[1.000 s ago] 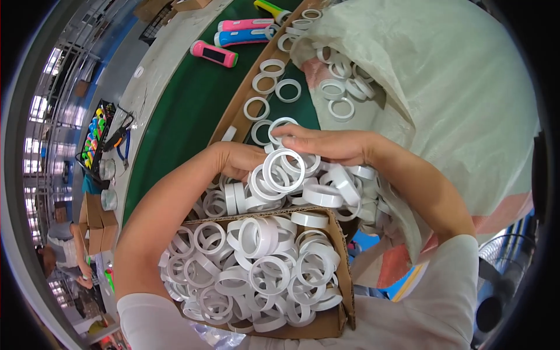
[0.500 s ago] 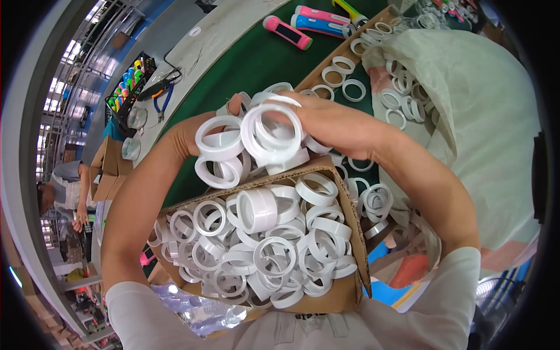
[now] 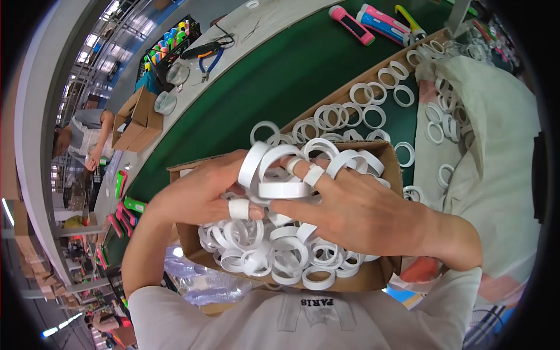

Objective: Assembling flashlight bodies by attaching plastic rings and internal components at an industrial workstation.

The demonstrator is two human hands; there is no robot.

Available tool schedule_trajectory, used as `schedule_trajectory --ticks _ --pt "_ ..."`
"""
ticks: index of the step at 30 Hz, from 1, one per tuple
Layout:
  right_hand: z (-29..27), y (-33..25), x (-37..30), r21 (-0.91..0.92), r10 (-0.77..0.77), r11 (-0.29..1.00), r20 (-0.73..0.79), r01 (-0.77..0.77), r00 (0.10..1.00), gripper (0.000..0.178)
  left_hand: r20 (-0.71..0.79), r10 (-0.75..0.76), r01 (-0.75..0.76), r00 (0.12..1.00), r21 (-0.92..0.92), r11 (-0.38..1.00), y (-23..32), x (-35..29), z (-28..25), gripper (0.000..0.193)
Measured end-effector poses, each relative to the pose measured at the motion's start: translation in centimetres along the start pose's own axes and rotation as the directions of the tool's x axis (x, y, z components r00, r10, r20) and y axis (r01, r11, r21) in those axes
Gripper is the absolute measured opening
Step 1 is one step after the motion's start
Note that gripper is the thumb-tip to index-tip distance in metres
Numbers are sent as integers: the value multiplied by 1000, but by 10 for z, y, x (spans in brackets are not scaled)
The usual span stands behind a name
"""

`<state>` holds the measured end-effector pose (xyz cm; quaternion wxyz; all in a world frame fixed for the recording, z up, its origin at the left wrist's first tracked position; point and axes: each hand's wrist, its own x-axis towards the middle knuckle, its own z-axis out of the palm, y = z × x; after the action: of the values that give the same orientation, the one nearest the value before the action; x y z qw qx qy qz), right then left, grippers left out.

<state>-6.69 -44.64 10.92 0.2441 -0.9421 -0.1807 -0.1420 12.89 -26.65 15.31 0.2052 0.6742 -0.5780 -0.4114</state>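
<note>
My left hand and my right hand are cupped together above an open cardboard box. Between them they hold a small bunch of white plastic rings, some tilted and overlapping. White tape wraps the left thumb and two right-hand fingers. The left fingers are partly hidden behind the bunch. Below my hands, loose white rings fill much of the box. Other rings lie at its far right, close to my right fingers.
More rings lie on the green tabletop along a wooden strip. A whitish sack with rings stands right. Flashlights lie at the back. Pliers rest on the grey ledge. Another person works at far left.
My hands have come from beyond the box's far edge to above the box, still holding a bunch of rings. The view has shifted, showing more of the left side.
</note>
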Motion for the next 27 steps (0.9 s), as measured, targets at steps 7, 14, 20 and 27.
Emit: schedule_trajectory --ticks 7,14,20,27 --pt "-1 -20 3 -137 -222 961 138 241 965 14 -643 -224 293 732 0 956 -9 -121 55 54" --pt "-9 -41 31 -124 -104 983 243 137 964 43 -752 -477 308 456 -370 877 -73 -176 117 68" --pt "-18 -74 33 -293 -1 952 283 88 959 44 -739 -524 417 424 -355 837 -142 -178 121 67" --pt "-27 -89 22 -216 127 967 -44 -134 991 37 -594 -599 126 537 -645 753 -157 -189 127 52"
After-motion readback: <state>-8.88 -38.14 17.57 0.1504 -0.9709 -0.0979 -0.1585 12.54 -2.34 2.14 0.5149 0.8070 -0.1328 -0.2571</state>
